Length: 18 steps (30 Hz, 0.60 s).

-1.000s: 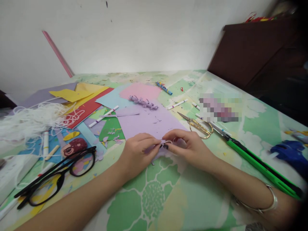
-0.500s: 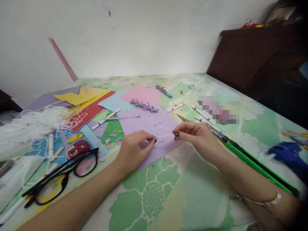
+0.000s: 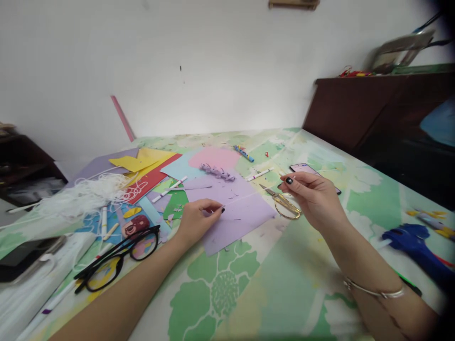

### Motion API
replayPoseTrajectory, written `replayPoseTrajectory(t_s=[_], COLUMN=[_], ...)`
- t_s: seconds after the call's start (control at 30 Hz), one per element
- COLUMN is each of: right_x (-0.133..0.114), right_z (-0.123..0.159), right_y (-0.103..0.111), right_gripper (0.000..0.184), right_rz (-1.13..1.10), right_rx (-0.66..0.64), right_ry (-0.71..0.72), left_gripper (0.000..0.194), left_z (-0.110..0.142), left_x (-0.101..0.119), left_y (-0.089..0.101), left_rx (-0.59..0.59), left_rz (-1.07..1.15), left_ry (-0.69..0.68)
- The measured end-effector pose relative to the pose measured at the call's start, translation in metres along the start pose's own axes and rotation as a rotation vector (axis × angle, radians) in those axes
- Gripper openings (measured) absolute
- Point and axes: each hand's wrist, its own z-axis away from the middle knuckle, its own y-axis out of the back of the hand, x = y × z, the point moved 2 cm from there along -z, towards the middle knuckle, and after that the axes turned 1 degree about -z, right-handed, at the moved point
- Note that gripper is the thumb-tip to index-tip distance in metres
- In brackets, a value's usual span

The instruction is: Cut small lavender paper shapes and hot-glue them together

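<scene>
A thin white string (image 3: 253, 194) stretches between my two hands above a sheet of lavender paper (image 3: 241, 220). My left hand (image 3: 199, 221) pinches one end at the paper's left side. To the right and higher, my right hand (image 3: 314, 199) pinches the other end between thumb and fingers. Gold-handled scissors (image 3: 287, 208) lie just left of and below my right hand. A curled strip of purple cut paper (image 3: 216, 172) rests on the far part of the lavender sheet.
Black glasses (image 3: 121, 258) and a tangle of white string (image 3: 85, 194) are at the left, near coloured papers and markers. A phone (image 3: 30, 255) sits on a white power strip. On the right lie another phone (image 3: 304, 168) and a blue glue gun (image 3: 414, 241).
My right hand has moved right and up, away from the left, drawing out a longer stretch of string. The scissors show more fully now. The camera view has tilted up.
</scene>
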Motion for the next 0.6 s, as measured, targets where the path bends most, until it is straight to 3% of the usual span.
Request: replayPoseTrajectory(t_s=[0.17, 0.4, 0.5, 0.6], right_x=[0.001, 0.011, 0.012, 0.017], right_z=[-0.006, -0.012, -0.002, 0.018], right_y=[0.012, 0.010, -0.008, -0.030], right_gripper=[0.021, 0.021, 0.019, 0.039], right_rz=[0.058, 0.148, 0.191, 0.236], right_rx=[0.131, 0.117, -0.119, -0.540], right_ry=[0.098, 0.081, 0.036, -0.075], left_gripper=[0.009, 0.013, 0.011, 0.013], left_z=[-0.001, 0.016, 0.030, 0.040], left_x=[0.001, 0.027, 0.044, 0.057], left_y=[0.004, 0.002, -0.003, -0.006], left_rx=[-0.025, -0.113, -0.154, -0.153], left_rz=[0.039, 0.078, 0.068, 0.048], left_ry=[0.033, 0.027, -0.011, -0.022])
